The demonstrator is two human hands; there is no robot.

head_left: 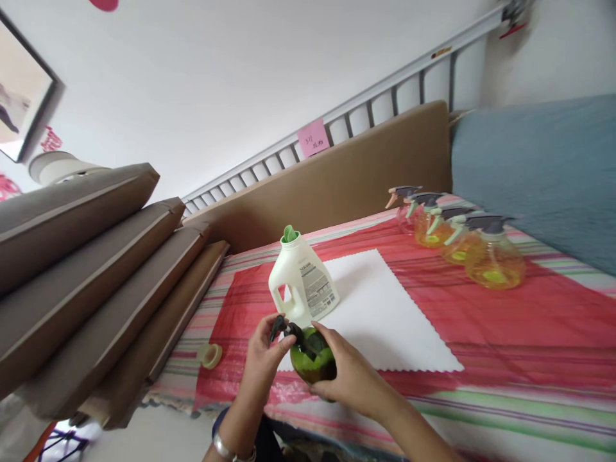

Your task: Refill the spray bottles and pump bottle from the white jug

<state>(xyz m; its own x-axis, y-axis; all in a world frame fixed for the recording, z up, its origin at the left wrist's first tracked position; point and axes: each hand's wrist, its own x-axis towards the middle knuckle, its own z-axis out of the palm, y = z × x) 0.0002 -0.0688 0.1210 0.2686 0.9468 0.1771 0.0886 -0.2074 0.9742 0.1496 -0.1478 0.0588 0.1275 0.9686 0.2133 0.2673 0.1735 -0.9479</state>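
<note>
Grey-brown cushions (pixel 108 247) stack at left below a framed picture (pixel 20 90); a pink note (pixel 313 137) hangs on the railing (pixel 409 72), upper centre.

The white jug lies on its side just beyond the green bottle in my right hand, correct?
Not quite: the white jug stands upright, as the head view shows. It is indeed just beyond the green bottle in your right hand.
</note>
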